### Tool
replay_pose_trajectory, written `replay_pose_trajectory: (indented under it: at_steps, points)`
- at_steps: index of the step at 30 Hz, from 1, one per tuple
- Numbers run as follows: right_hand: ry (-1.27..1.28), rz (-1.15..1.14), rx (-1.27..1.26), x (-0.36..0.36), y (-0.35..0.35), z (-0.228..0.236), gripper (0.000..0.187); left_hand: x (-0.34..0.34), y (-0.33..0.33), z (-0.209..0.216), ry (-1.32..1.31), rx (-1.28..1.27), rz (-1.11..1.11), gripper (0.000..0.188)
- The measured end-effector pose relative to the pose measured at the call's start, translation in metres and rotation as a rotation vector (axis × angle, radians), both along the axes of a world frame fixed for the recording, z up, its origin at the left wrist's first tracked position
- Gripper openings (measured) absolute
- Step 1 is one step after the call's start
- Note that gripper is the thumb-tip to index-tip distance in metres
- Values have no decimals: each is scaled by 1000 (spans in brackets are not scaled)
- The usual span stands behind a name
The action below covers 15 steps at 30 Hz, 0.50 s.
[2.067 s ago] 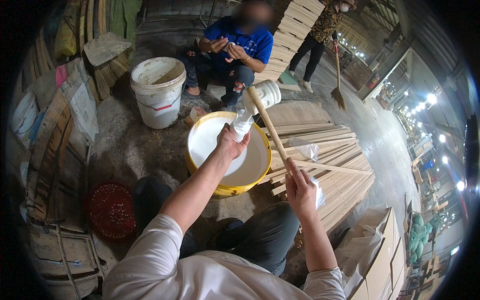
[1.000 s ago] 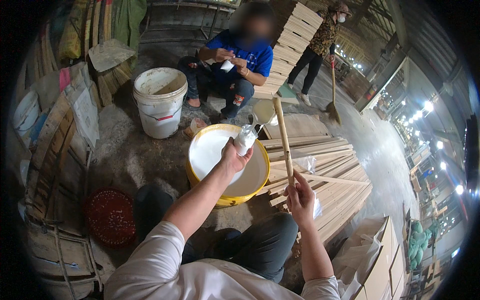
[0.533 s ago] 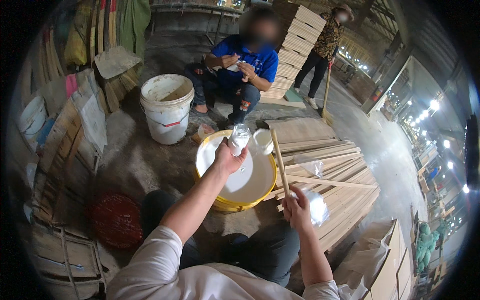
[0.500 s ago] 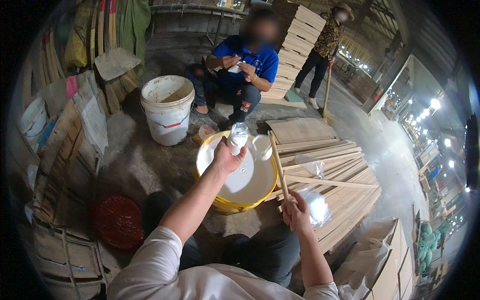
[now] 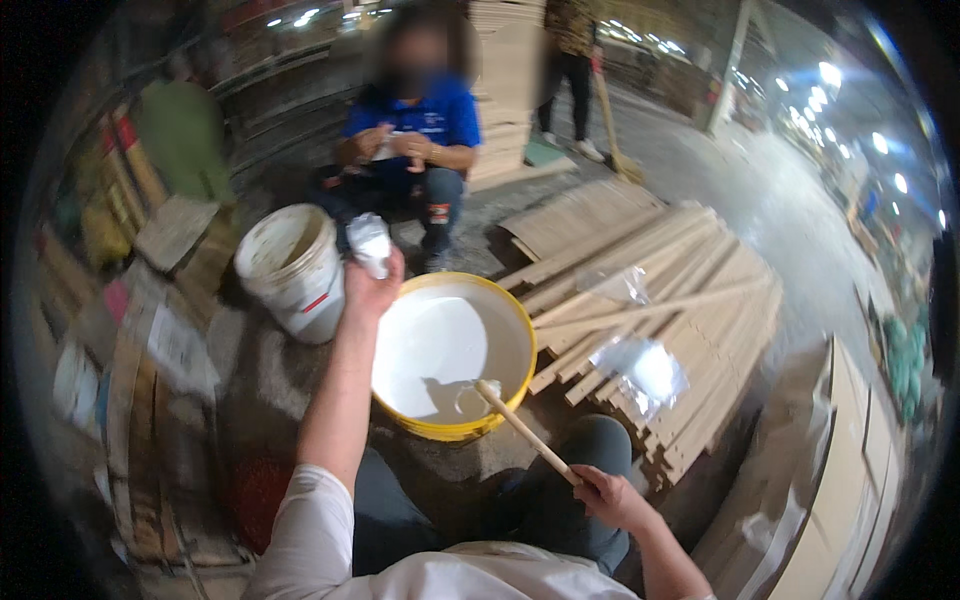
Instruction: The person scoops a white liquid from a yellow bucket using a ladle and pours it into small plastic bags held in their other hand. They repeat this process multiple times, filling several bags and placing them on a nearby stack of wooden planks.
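Observation:
My left hand is closed around a clear plastic bag with white contents, held out beyond the left rim of a yellow-rimmed bucket. Thick white liquid fills much of that bucket. Low on the right, my right hand grips the wooden handle of a ladle. The ladle's cup is at the liquid near the bucket's near side; how deep it sits I cannot tell. Across from me a seated person in a blue shirt holds something small and white in both hands.
A white bucket stands left of the yellow-rimmed one. Wooden strips lie piled on the right, with clear plastic bags on top. Long boards lie at the lower right. Behind the seated person rises a board stack, near a standing person with a broom.
My left hand has moved the bag from above the bucket outward and left, toward the seated person. The ladle has come down to the bucket's near side. My view has shifted.

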State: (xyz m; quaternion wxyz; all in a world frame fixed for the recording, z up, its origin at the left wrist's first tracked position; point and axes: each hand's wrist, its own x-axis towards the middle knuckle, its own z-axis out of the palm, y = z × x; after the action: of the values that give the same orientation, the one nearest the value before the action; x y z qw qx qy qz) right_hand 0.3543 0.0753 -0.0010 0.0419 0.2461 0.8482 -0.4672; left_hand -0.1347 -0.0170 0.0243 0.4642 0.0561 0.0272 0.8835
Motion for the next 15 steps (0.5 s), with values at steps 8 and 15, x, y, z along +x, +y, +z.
replay_pose_trajectory:
  at_steps: [8, 15]
  points:
    - [31, 81, 463, 15, 45, 11, 28, -24, 23, 8, -115, -65, -149, 23]
    - [59, -586, 299, 16, 192, -64, 29, -13, 45, 15, -131, -110, -49, 23]
